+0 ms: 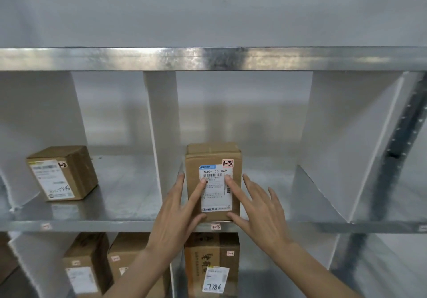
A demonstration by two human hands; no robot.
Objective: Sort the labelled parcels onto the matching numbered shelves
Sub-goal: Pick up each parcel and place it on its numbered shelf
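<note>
a brown parcel [213, 182] marked 1-3 stands on the metal shelf [129, 205], in the middle slot, right above a little tag [215, 226] that also says 1-3. the left hand [178, 214] and the right hand [258, 207] are both spread, with straight fingers pressing flat on the front of the box. another parcel [62, 173] marked 1-2 sits in the slot to the left. more boxes [211, 263] sit on the shelf below.
</note>
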